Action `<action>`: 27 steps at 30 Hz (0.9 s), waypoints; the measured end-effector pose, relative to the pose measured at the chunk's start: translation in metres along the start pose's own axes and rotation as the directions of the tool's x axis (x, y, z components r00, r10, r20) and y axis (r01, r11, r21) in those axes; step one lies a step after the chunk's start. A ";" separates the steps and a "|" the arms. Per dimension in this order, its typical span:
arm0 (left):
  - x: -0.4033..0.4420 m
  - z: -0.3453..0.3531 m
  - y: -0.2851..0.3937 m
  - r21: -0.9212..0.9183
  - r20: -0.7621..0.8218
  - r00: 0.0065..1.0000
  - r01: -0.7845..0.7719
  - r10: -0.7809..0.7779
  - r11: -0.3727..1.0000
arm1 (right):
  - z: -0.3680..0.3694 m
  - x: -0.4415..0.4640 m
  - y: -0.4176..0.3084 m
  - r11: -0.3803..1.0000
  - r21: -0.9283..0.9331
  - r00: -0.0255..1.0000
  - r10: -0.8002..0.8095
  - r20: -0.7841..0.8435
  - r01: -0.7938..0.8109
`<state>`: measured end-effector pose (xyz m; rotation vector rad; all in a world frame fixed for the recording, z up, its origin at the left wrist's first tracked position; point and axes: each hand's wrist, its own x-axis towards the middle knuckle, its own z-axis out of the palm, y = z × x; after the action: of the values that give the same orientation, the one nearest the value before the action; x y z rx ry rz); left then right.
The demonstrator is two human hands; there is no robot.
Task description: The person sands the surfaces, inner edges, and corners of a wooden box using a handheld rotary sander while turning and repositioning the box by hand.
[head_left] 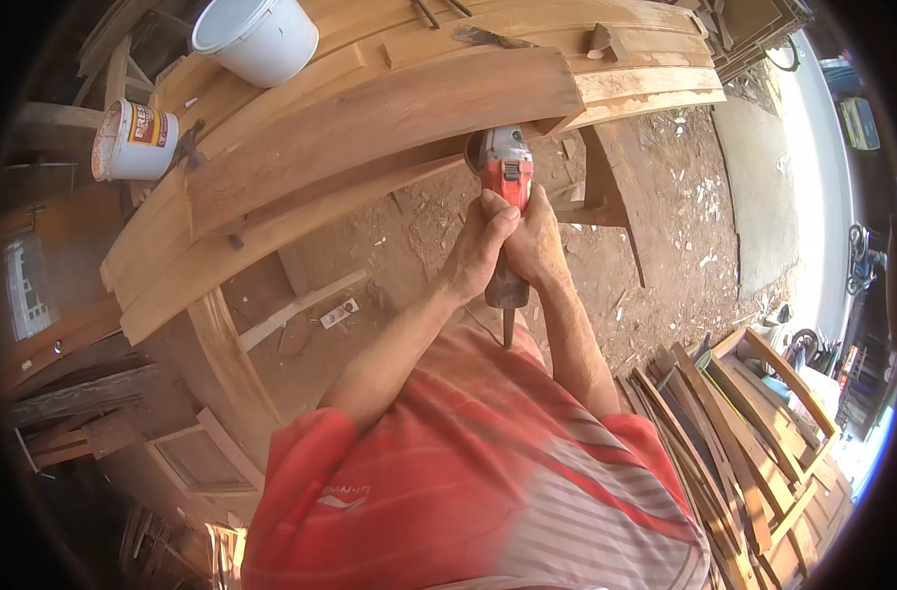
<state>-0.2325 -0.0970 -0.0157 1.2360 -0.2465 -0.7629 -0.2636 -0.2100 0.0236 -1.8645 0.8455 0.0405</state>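
Both of my hands grip a red and grey angle grinder (508, 182) by its body. My left hand (478, 241) is wrapped round its left side, and my right hand (539, 239) is closed round the right. The grinder's dark rear end and cord sleeve point back toward my shirt. At its head, the disc (474, 150) faces left, close to the lower edge of a long brown wooden piece (389, 106). Whether the disc touches the wood I cannot tell. This piece lies along the near side of a wooden workbench (360, 64).
A white bucket (261, 44) and a smaller labelled tub (139, 143) stand at the left of the bench. A small wood block (606, 43) sits at the far right. A power strip (340, 313) lies on the littered ground. Timber frames (753, 442) are stacked at lower right.
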 end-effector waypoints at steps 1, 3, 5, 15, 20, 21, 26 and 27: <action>0.002 0.003 -0.001 0.029 -0.010 1.000 -0.024 0.024 0.999 | -0.006 -0.001 -0.006 0.998 -0.019 0.998 0.064 0.002 -0.064; 0.002 -0.003 -0.009 0.009 -0.050 0.998 -0.036 0.036 0.999 | 0.002 0.001 -0.005 0.999 -0.025 1.000 0.021 0.018 -0.021; -0.009 -0.020 -0.011 0.053 -0.088 0.995 -0.039 0.044 0.998 | 0.016 -0.005 -0.013 0.998 -0.065 0.998 0.008 0.058 -0.004; -0.105 -0.135 0.005 -0.104 -0.438 0.899 -0.053 0.002 0.993 | 0.144 -0.044 -0.058 0.976 -0.044 0.869 -0.168 0.465 0.212; -0.107 -0.158 0.004 -0.046 -0.352 0.935 -0.051 0.031 0.998 | 0.156 -0.050 -0.070 0.979 -0.107 0.904 -0.113 0.413 0.171; -0.104 -0.154 0.013 -0.019 -0.312 0.950 -0.041 0.033 0.999 | 0.157 -0.050 -0.063 0.986 -0.084 0.929 -0.103 0.354 0.141; -0.099 -0.151 0.027 0.059 -0.220 0.971 -0.078 0.090 0.995 | 0.160 -0.058 -0.069 0.988 -0.128 0.961 -0.053 0.272 0.091; -0.106 -0.158 0.026 0.006 -0.252 0.966 -0.058 0.058 0.998 | 0.165 -0.060 -0.070 0.988 -0.125 0.961 -0.058 0.271 0.095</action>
<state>-0.2117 0.0942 -0.0217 1.3050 -0.0727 -0.5481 -0.2125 -0.0283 0.0274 -1.9643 0.5950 0.3020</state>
